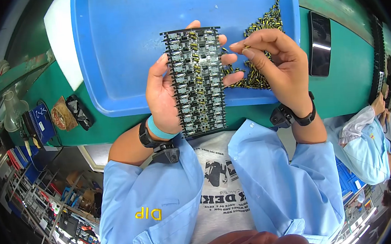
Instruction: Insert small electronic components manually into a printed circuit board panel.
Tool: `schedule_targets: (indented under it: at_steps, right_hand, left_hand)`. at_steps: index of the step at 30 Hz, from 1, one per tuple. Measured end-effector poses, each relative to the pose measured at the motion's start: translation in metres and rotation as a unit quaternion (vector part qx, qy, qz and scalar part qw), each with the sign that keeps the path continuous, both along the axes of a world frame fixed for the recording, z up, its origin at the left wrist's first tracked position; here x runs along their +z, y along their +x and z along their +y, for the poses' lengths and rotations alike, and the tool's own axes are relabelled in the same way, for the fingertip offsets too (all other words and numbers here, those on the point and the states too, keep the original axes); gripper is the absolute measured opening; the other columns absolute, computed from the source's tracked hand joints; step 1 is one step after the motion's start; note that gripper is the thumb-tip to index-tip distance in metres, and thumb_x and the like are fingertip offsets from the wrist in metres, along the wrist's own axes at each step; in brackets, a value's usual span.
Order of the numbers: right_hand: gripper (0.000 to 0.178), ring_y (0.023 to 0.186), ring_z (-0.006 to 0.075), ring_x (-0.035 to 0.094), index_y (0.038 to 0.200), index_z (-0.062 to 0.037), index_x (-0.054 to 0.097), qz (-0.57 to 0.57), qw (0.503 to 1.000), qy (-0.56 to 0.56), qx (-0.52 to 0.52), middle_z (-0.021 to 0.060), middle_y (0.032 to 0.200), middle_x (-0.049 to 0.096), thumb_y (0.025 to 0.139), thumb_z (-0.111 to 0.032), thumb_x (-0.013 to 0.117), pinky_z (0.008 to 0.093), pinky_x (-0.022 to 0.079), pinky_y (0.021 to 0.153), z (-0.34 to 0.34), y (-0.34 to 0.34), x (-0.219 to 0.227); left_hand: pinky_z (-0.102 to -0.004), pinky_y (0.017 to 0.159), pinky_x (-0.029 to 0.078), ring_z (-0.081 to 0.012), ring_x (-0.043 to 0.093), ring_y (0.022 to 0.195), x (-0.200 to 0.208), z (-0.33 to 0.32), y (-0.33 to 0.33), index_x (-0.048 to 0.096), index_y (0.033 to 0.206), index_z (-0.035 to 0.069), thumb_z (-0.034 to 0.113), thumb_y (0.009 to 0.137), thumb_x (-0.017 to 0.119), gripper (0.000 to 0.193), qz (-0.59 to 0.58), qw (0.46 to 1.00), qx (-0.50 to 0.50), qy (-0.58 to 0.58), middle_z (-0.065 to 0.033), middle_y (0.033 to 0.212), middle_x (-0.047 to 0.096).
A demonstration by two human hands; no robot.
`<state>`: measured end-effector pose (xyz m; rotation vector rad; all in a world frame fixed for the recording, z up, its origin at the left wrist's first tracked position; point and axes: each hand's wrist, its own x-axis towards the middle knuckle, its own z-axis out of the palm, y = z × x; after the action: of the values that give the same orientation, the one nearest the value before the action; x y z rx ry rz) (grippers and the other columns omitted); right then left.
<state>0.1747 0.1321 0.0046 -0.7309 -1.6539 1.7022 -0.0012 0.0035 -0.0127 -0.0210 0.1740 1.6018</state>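
Over the blue tray's near edge, the left hand's grip is clamped on the circuit-board panel, thumb and fingertips at opposite sides. The panel's long axis runs away from the chest, its populated face toward the camera, hiding the palm. The right hand's grip pinches a small component, mostly covered, its direction unclear.

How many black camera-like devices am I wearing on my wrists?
2: one camera-like device strapped on just below your left hand, the other camera-like device just below your right hand.
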Motion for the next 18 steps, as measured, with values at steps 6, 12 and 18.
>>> schedule_targets:
  at_steps: [6,12,18]
  right_hand:
    - [0.017,0.104,0.0193,0.071,0.111,0.0051,0.073,-0.045,0.997,0.054,0.029,0.0152,0.109,0.075,0.094,0.010,0.071,0.0307,0.057,0.090,0.006,0.007,0.005]
    - [0.019,0.103,0.0196,0.069,0.105,0.0023,0.079,-0.037,0.998,0.028,0.035,0.0152,0.111,0.072,0.090,0.012,0.074,0.0303,0.057,0.085,0.003,0.008,0.013]
    - [0.023,0.091,0.0194,0.071,0.107,0.0026,0.077,0.008,0.999,0.001,0.038,0.0132,0.103,0.076,0.087,0.014,0.075,0.0342,0.058,0.082,-0.012,-0.002,0.013]
  left_hand:
    - [-0.0688,0.120,0.038,-0.0431,0.051,0.142,-0.001,-0.001,-0.002,0.017,0.170,0.016,0.046,0.110,0.037,0.070,0.022,1.000,-0.002,-0.007,-0.0265,0.165,0.037]
    - [-0.0663,0.115,0.044,-0.0423,0.058,0.134,0.005,0.001,0.003,0.026,0.167,0.011,0.044,0.109,0.033,0.067,0.000,0.999,0.015,-0.034,-0.0256,0.157,0.046]
    - [-0.0612,0.115,0.047,-0.0423,0.059,0.133,0.005,-0.001,0.001,0.028,0.166,0.009,0.043,0.109,0.033,0.066,0.044,0.997,0.010,-0.061,-0.0239,0.154,0.050]
